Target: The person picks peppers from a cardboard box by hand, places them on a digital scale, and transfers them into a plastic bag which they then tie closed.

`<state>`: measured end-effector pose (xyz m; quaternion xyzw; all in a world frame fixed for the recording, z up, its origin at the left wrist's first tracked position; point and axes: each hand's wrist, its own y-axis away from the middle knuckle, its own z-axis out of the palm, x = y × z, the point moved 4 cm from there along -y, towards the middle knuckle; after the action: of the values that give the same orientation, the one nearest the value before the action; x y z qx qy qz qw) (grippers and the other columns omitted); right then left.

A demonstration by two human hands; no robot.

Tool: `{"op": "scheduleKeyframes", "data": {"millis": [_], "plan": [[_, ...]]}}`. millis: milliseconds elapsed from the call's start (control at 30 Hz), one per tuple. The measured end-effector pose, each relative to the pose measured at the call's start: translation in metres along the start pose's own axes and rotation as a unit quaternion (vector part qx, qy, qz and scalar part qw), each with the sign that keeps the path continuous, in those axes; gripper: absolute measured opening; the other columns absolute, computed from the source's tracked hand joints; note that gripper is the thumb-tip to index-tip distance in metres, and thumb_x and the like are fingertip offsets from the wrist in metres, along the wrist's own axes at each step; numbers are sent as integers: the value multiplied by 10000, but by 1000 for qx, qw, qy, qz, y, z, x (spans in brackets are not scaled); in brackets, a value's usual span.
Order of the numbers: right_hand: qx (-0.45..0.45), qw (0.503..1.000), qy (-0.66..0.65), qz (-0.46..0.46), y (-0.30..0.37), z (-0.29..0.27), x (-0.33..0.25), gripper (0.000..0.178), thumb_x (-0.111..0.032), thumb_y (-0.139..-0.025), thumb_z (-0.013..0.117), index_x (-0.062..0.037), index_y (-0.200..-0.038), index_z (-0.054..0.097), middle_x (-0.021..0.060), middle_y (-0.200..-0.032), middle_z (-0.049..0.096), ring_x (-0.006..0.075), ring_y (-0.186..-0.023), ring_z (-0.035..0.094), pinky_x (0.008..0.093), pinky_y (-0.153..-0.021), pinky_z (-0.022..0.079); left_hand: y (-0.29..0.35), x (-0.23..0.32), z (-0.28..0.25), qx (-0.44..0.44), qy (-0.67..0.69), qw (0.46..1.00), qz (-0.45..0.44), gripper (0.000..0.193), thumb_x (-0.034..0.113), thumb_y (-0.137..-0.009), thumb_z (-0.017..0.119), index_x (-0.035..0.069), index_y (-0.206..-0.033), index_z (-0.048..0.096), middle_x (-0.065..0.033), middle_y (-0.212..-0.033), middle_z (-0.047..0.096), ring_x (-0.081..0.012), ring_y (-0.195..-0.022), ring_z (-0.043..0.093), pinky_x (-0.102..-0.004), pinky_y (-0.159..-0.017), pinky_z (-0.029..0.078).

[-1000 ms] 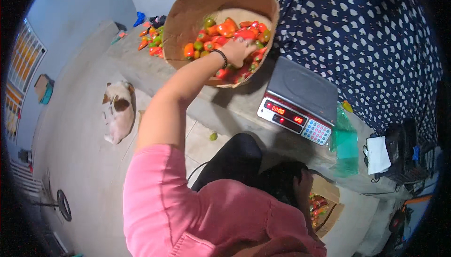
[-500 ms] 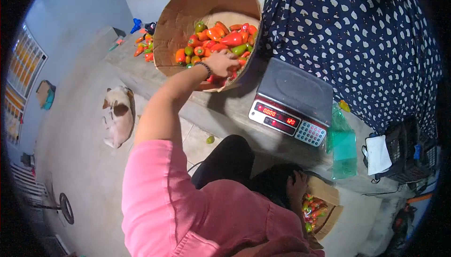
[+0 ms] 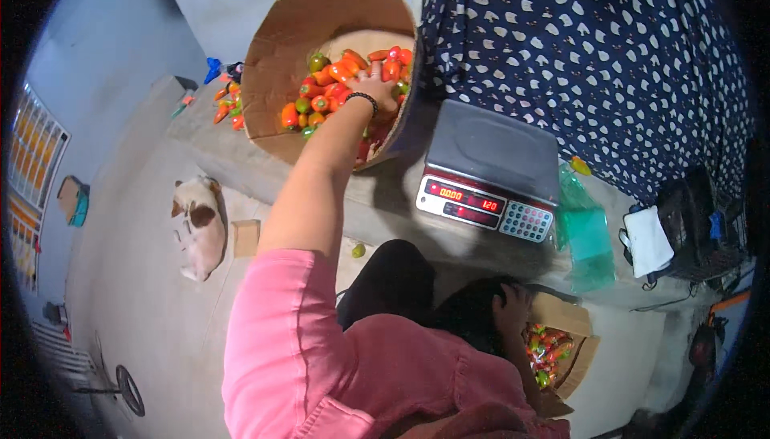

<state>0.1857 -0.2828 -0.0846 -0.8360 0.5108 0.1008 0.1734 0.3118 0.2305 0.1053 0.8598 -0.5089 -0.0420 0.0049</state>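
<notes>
The left hand (image 3: 375,93) reaches into the big cardboard box (image 3: 281,38) at the upper middle of the frame, fingers curled down among the red, orange and green peppers (image 3: 325,90); whether it has actually closed on one cannot be told. The right hand (image 3: 513,307), at lower right, lies flat with loosely spread fingers on a dark bag (image 3: 473,319), holding nothing, just above a smaller box of peppers (image 3: 549,351). A weighing scale (image 3: 489,170) sits just right of the big box, and a dog (image 3: 199,226) lies at centre left on the floor.

Grey digital weighing scale (image 3: 489,170) with red lit display on the concrete desk (image 3: 385,206). Just beside it, green translucent plastic bags (image 3: 585,234). Dark blue cloth (image 3: 593,54) with white spots behind. White-and-brown dog (image 3: 199,226) lying on the floor.
</notes>
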Motion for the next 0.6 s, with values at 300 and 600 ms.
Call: {"op": "scheduleKeyframes", "data": {"millis": [300, 600], "plan": [[-43, 998, -31, 45, -8, -9, -5, 380, -314, -760, 585, -116, -1084, 569, 144, -1127, 485, 357, -1067, 433, 510, -914, 336, -18, -3, 35, 146, 35, 988, -48, 339, 328, -802, 490, 314, -1134, 559, -144, -1443, 114, -449, -1247, 246, -654, -895, 287], [-29, 998, 2, 53, 4, 0, 2, 368, -349, -762, 584, -184, -1090, 567, 114, -1166, 466, 341, -1110, 395, 542, -863, 355, 41, -64, -44, 435, 448, 781, 14, 458, 422, -715, 681, 55, -984, 626, -262, -1130, 434, -321, -1034, 440, -381, -882, 367]]}}
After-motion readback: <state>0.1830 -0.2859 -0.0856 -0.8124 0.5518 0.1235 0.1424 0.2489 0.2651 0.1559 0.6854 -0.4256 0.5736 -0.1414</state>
